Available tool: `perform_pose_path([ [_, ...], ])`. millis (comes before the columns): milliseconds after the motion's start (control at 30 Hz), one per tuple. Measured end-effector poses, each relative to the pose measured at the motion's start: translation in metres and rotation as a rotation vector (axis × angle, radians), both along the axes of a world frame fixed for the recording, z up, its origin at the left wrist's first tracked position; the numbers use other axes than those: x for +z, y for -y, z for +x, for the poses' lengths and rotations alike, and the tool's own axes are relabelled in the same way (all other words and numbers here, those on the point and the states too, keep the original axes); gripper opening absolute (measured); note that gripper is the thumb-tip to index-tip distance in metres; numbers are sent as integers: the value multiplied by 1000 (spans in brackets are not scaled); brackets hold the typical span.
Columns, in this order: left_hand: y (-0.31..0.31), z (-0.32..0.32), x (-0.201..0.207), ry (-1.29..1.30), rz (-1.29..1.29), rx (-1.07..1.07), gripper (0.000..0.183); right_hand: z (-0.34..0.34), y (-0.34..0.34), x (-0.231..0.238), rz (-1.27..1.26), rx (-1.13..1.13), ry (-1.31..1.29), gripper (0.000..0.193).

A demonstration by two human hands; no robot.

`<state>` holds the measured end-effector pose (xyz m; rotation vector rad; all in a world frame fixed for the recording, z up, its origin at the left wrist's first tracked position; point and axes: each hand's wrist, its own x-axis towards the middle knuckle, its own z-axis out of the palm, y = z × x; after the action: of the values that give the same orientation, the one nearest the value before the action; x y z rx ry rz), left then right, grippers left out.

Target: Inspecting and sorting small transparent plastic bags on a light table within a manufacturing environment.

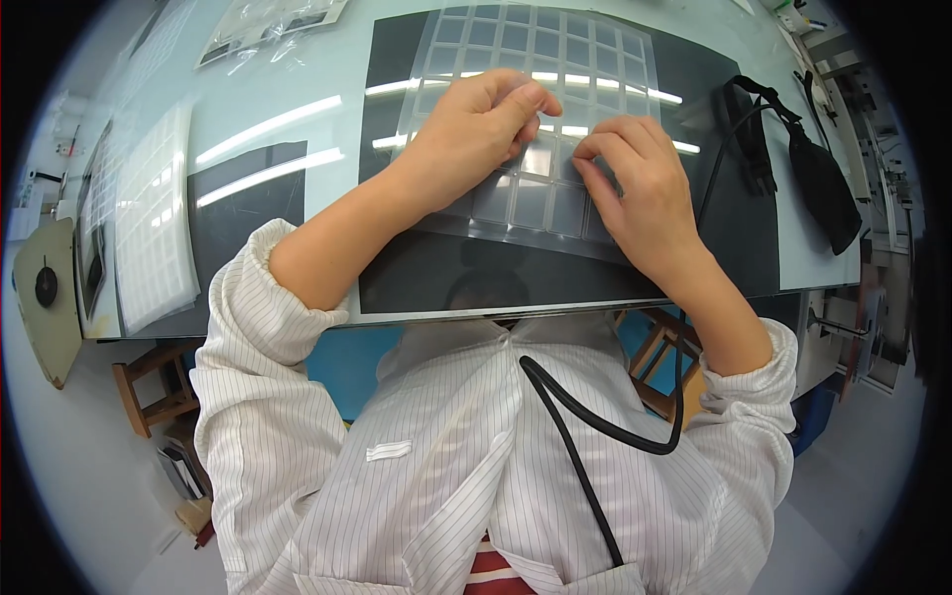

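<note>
A clear plastic sheet [483, 33] divided into rows of square pockets lies on a dark mat [426, 283]. My left hand [488, 121] is over the middle of the sheet, its fingers curled in and the thumb against them; whatever it may hold is too small to tell. To its right, my right hand [640, 178] hovers at the sheet's right part with thumb and forefinger pinched together. Anything between those fingertips cannot be made out. A brighter, pale pocket [536, 161] shows between my two hands.
Stacked clear pocketed sheets [159, 218] lie at the left, beside another dark panel [248, 193]. A black pouch with a strap [821, 188] rests at the right. Clear plastic packaging [273, 28] sits far left. A black cable [595, 426] hangs across my front.
</note>
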<state>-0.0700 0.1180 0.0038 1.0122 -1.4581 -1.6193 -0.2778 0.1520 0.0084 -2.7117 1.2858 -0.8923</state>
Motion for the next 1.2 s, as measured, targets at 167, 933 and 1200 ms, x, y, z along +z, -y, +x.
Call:
perform_pose_path([
  [167, -2, -2, 2, 6, 2, 21, 31, 1, -1, 1, -50, -18, 7, 17],
  [933, -2, 24, 18, -19, 21, 127, 28, 28, 10, -3, 29, 19, 3, 13],
  [1200, -8, 41, 1, 32, 2, 112, 31, 31, 9, 0, 10, 17, -5, 15],
])
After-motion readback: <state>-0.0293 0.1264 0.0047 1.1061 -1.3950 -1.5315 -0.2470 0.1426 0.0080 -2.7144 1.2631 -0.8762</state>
